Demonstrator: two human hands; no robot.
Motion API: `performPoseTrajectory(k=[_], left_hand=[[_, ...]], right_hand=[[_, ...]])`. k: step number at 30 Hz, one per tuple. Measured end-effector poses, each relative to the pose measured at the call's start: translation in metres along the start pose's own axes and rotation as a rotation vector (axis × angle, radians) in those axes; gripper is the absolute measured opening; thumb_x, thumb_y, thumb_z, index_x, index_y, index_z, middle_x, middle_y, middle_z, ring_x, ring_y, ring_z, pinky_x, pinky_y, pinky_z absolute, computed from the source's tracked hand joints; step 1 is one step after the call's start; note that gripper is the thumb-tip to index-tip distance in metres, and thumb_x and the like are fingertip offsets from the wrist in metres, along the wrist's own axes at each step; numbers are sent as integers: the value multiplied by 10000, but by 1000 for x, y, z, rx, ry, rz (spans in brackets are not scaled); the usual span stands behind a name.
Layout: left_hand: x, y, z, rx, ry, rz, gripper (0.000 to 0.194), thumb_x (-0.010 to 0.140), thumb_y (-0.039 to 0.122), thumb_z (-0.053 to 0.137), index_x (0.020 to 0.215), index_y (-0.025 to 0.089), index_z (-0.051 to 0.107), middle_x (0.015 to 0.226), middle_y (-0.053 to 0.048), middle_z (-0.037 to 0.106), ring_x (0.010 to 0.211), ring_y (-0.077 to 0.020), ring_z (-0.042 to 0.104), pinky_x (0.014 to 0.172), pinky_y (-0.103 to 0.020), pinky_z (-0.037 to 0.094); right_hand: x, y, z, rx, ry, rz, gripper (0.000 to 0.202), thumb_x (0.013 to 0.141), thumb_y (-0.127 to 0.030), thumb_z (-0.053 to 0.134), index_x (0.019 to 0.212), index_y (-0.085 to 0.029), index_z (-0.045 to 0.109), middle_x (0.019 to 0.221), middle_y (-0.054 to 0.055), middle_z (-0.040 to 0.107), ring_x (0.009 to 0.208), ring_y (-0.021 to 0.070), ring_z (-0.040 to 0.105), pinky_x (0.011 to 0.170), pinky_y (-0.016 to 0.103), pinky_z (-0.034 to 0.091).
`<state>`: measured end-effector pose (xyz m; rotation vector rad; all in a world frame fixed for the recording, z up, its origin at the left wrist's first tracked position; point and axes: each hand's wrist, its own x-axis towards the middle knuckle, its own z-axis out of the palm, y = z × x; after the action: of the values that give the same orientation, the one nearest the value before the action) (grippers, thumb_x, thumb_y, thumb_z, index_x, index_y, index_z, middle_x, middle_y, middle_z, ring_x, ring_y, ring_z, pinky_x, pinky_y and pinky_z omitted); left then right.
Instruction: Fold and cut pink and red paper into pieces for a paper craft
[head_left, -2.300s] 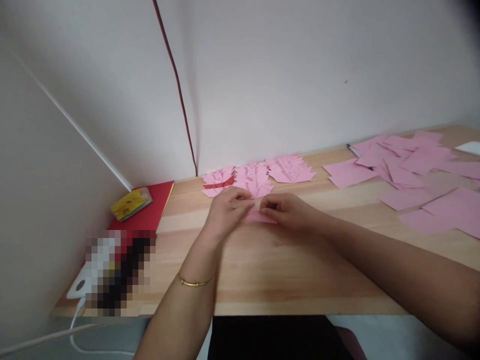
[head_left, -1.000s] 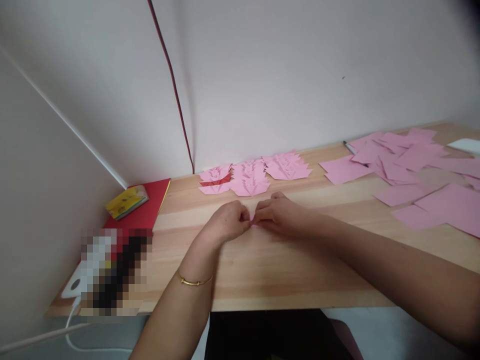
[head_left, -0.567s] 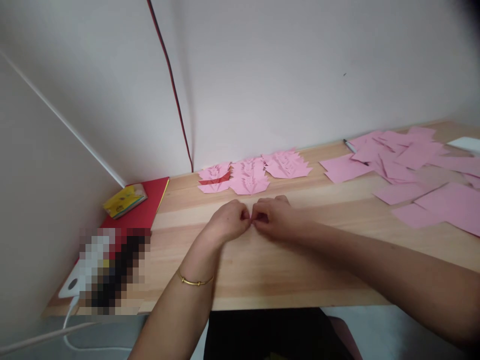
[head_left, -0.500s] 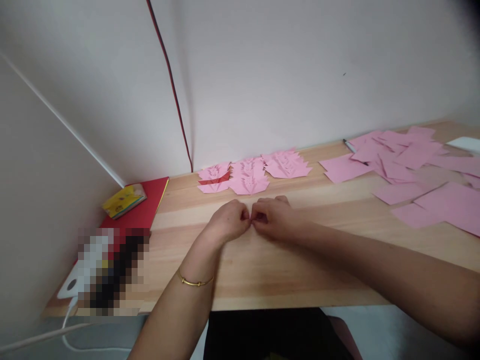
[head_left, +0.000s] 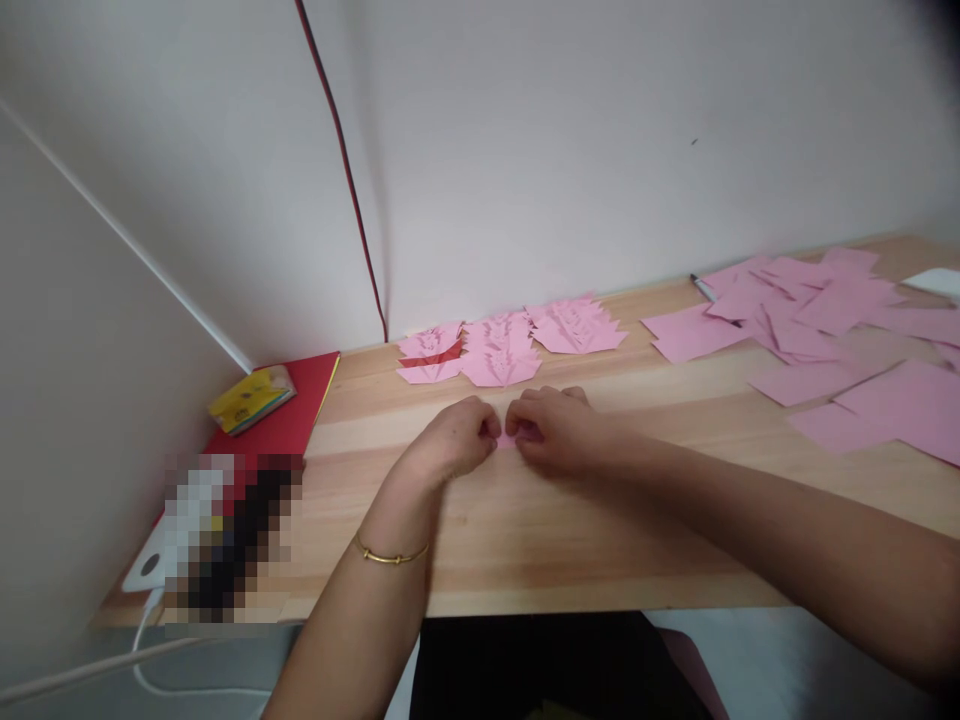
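L hand (head_left: 474,435) & R hand (head_left: 538,428) pinching small pink paper (head_left: 507,441) nr table (head_left: 480,540) ctr; folded pink papers (head_left: 501,350) lining back edge, loose pink sheets (head_left: 840,300) covering R end.

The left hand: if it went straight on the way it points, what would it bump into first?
Probably the right hand, across a narrow gap where pink paper shows, though depth is unclear.

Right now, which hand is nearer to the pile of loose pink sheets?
Right. The right hand is left of the loose pink sheets, apart from them; the left hand is farther left, beyond the right one.
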<state>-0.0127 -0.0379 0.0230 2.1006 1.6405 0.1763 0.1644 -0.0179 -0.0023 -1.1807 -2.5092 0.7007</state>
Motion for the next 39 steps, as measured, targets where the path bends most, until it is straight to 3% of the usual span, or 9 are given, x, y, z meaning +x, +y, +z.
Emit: performPoseTrajectory(k=[5, 12, 14, 16, 19, 22, 32, 36, 39], left_hand=[[-2, 0, -3, 4, 3, 8, 208, 651, 50, 503, 775, 162, 627, 820, -33, 634, 727, -154, 570, 658, -256, 437], [-6, -9, -9, -63, -33, 8, 211, 650, 40, 496, 766, 165, 621, 815, -14, 625, 732, -135, 556, 642, -235, 416], [-6, -7, -9, -84, -54, -8, 83, 718, 140, 519, 712, 167, 597, 720, 1, 596, 656, -124, 529, 575, -232, 382], [-5, -3, -7, -65, -47, -66, 205, 772, 328, 547, 641, 172, 559, 612, 12, 540, 572, -120, 481, 508, -242, 330], [-2, 5, -1, 28, 39, -163, 354, 701, 504, 626, 603, 177, 534, 575, 15, 508, 534, -119, 447, 482, -259, 284], [0, 8, 3, 82, 74, -173, 294, 676, 447, 670, 629, 182, 552, 629, 6, 542, 564, -127, 470, 506, -265, 292], [-4, -2, -7, 42, -17, -90, 55, 683, 199, 605, 662, 182, 557, 710, 7, 571, 642, -127, 510, 561, -241, 350], [-3, -5, -7, 30, -22, -73, 46, 689, 205, 599, 668, 178, 569, 710, 5, 576, 643, -126, 516, 558, -236, 360], [-3, -6, -6, 25, -15, -55, 53, 691, 205, 584, 650, 178, 564, 716, -1, 579, 646, -128, 517, 558, -238, 363]], right_hand=[[-3, 0, -9, 13, -4, 74, 153, 699, -158, 508, 836, -212, 548, 820, 17, 628, 760, 182, 523, 716, 318, 274], [-3, 5, -17, -24, -68, 61, 122, 682, -163, 518, 795, -208, 517, 770, 1, 608, 708, 168, 507, 690, 300, 273], [-2, 5, -18, -28, -74, 46, 104, 683, -163, 515, 777, -208, 514, 756, -4, 606, 706, 167, 507, 677, 295, 269], [-3, 4, -18, -24, -72, 39, 85, 690, -170, 513, 765, -208, 516, 747, -6, 607, 705, 164, 507, 671, 295, 266], [-4, 4, -18, -20, -59, 45, 53, 706, -194, 523, 758, -205, 521, 751, 0, 610, 707, 162, 508, 678, 301, 271], [-4, 4, -17, -26, -60, 40, 64, 702, -193, 533, 764, -205, 523, 755, 2, 611, 706, 162, 507, 684, 305, 277], [-4, 7, -19, -55, -87, 2, 106, 702, -171, 520, 798, -208, 543, 764, 1, 614, 715, 167, 518, 659, 290, 267], [-6, 9, -20, -72, -93, -227, 350, 768, -126, 471, 1063, -269, 594, 920, 23, 627, 814, 175, 555, 762, 327, 270], [-6, 11, -19, -109, -111, -392, 388, 846, -126, 413, 1134, -307, 599, 961, 34, 624, 796, 155, 564, 784, 339, 252]])
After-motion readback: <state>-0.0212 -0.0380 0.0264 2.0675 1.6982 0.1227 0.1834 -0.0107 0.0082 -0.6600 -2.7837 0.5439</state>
